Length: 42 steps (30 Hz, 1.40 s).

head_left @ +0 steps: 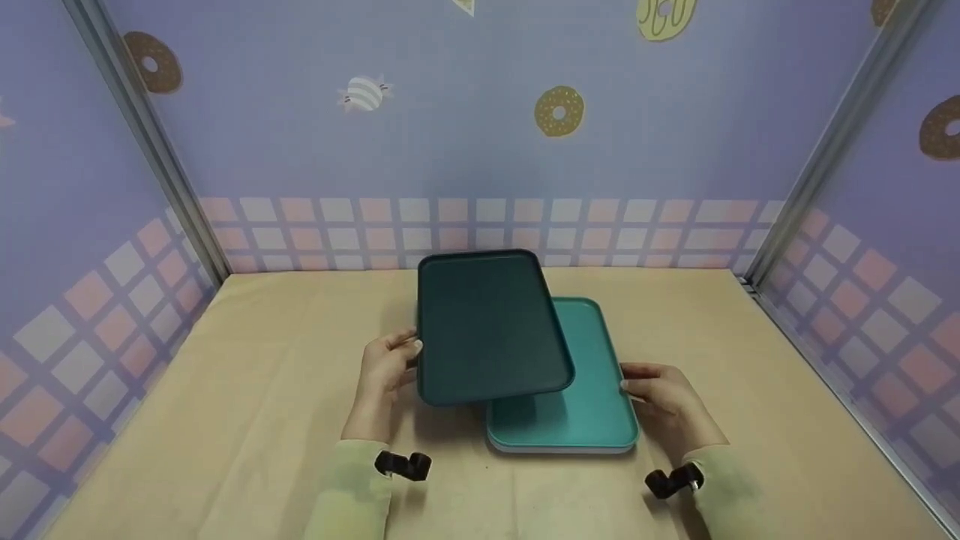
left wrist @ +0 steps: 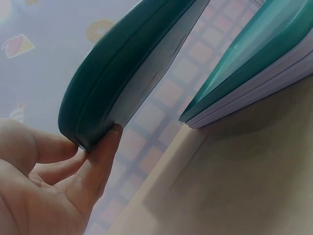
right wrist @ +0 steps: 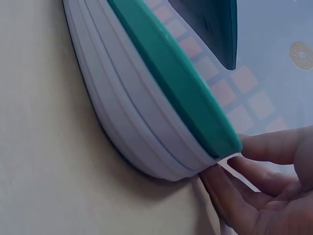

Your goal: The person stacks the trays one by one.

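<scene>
My left hand pinches the left edge of a dark green rectangular tray; in the left wrist view the thumb is on one side of its rim and the fingers are under it. This tray is raised and tilted, overlapping a teal tray in the head view. The teal tray tops a stack with white layers beneath it, close over the table. With thumb at the teal rim and fingers lower against the white layers, my right hand grips the stack's right edge. The teal tray's upper left part is hidden.
A beige cloth covers the table. Patterned purple walls stand at the back and on both sides, with grey metal posts at the corners. Each wrist carries a black camera mount.
</scene>
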Each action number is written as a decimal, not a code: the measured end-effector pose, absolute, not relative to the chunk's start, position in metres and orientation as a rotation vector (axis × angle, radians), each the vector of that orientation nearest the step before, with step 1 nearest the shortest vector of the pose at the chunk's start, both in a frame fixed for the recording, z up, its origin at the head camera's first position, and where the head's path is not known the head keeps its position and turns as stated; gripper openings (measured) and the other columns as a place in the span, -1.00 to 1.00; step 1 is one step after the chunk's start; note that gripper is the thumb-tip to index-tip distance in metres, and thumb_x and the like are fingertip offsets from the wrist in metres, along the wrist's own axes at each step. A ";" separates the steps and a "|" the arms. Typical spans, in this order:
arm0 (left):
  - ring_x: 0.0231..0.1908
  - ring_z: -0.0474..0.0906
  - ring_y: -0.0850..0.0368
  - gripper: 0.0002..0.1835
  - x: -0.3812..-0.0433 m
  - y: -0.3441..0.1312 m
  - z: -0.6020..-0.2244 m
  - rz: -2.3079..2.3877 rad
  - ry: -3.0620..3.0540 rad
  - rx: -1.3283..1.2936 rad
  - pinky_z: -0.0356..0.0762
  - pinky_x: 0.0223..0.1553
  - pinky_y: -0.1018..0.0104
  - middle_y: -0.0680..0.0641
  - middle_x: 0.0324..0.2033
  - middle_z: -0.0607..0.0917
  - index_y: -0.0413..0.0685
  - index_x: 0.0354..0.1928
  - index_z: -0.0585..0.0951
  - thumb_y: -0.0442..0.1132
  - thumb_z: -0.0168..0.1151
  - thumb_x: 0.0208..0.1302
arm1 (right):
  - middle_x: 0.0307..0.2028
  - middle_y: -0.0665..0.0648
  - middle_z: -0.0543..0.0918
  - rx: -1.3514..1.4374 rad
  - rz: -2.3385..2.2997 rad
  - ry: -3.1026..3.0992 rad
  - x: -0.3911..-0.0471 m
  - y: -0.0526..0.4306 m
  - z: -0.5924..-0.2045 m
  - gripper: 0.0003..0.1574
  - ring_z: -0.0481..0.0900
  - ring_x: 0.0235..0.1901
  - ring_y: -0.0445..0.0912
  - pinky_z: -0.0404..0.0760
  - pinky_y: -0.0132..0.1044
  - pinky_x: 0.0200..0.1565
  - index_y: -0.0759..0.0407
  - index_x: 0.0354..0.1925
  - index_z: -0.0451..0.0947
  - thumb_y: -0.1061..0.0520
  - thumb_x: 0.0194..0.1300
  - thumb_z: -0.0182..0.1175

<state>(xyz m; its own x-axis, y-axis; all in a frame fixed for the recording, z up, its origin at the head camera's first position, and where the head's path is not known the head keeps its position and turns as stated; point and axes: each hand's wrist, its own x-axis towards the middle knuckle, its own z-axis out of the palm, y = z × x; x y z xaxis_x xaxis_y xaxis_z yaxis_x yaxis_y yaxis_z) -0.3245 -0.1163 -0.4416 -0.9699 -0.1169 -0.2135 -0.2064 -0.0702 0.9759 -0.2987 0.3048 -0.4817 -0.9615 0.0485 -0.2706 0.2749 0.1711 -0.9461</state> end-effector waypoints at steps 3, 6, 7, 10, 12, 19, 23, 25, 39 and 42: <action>0.00 0.66 0.05 -0.53 -0.325 -0.114 -0.441 2.222 2.096 -0.353 0.70 -0.05 0.28 -0.30 0.31 0.57 -0.20 0.42 0.47 -0.38 0.12 0.51 | 0.40 0.44 0.41 0.322 -1.885 2.282 -0.297 0.302 -0.477 -0.30 0.58 0.25 0.15 0.57 0.00 0.33 0.37 0.48 0.28 0.21 0.48 0.18; -0.08 0.68 0.12 -0.52 -0.325 -0.111 -0.442 2.238 2.085 -0.343 0.72 -0.15 0.35 -0.29 0.31 0.57 -0.20 0.42 0.47 -0.39 0.12 0.51 | 0.42 0.47 0.39 0.294 -1.846 2.395 -0.296 0.298 -0.471 -0.33 0.47 0.37 0.27 0.51 0.07 0.38 0.37 0.48 0.27 0.16 0.54 0.12; -0.11 0.69 0.14 -0.52 -0.325 -0.110 -0.443 2.245 2.080 -0.341 0.72 -0.17 0.37 -0.28 0.30 0.58 -0.20 0.42 0.47 -0.39 0.12 0.51 | 0.42 0.48 0.38 0.285 -1.843 2.429 -0.296 0.297 -0.469 -0.34 0.43 0.40 0.28 0.52 0.06 0.37 0.38 0.48 0.27 0.15 0.55 0.11; -0.16 0.70 0.16 -0.53 -0.325 -0.105 -0.444 2.251 2.077 -0.341 0.73 -0.20 0.37 -0.29 0.26 0.61 -0.20 0.41 0.48 -0.40 0.12 0.50 | 0.41 0.44 0.42 0.275 -1.854 2.513 -0.294 0.291 -0.462 -0.39 0.43 0.40 0.25 0.56 -0.01 0.34 0.36 0.45 0.33 0.14 0.57 0.10; -0.16 0.69 0.14 -0.54 -0.325 -0.102 -0.444 2.243 2.083 -0.343 0.73 -0.19 0.35 -0.29 0.24 0.62 -0.20 0.40 0.50 -0.40 0.12 0.50 | 0.41 0.41 0.43 0.267 -1.887 2.533 -0.293 0.288 -0.459 -0.41 0.41 0.42 0.24 0.55 0.00 0.35 0.34 0.44 0.35 0.14 0.57 0.09; -0.05 0.67 0.04 -0.55 -0.323 -0.093 -0.445 2.214 2.102 -0.321 0.73 -0.13 0.30 -0.29 0.26 0.61 -0.21 0.38 0.51 -0.39 0.13 0.50 | 0.40 0.37 0.45 0.260 -2.071 2.427 -0.290 0.278 -0.458 -0.42 0.46 0.38 0.17 0.51 0.09 0.37 0.33 0.42 0.38 0.13 0.56 0.12; -0.03 0.68 0.02 -0.56 -0.322 -0.087 -0.446 2.196 2.114 -0.301 0.73 -0.11 0.27 -0.29 0.24 0.63 -0.23 0.37 0.52 -0.39 0.15 0.49 | 0.42 0.33 0.44 0.212 -2.149 2.247 -0.289 0.272 -0.458 -0.34 0.54 0.31 0.07 0.60 -0.04 0.30 0.31 0.47 0.32 0.08 0.55 0.15; -0.03 0.69 0.02 -0.56 -0.321 -0.083 -0.446 2.183 2.122 -0.288 0.74 -0.10 0.25 -0.28 0.22 0.64 -0.24 0.36 0.53 -0.39 0.15 0.48 | 0.42 0.31 0.46 0.191 -2.162 2.187 -0.288 0.270 -0.457 -0.31 0.56 0.30 0.04 0.66 -0.15 0.23 0.30 0.49 0.30 0.05 0.55 0.17; -0.13 0.70 0.11 -0.55 -0.317 -0.061 -0.455 2.155 2.132 -0.184 0.76 -0.16 0.26 -0.33 0.24 0.60 -0.28 0.38 0.49 -0.40 0.14 0.49 | 0.37 0.32 0.47 0.200 -2.027 2.278 -0.289 0.276 -0.453 -0.37 0.59 -0.04 -0.27 0.64 -0.45 -0.05 0.31 0.46 0.36 0.22 0.50 0.17; -0.07 0.69 0.07 -0.55 -0.317 -0.058 -0.455 2.152 2.138 -0.174 0.76 -0.13 0.23 -0.33 0.24 0.61 -0.28 0.36 0.51 -0.40 0.16 0.48 | 0.41 0.35 0.45 0.186 -2.010 2.289 -0.288 0.280 -0.451 -0.36 0.61 0.00 -0.27 0.65 -0.46 -0.03 0.32 0.46 0.34 0.22 0.50 0.18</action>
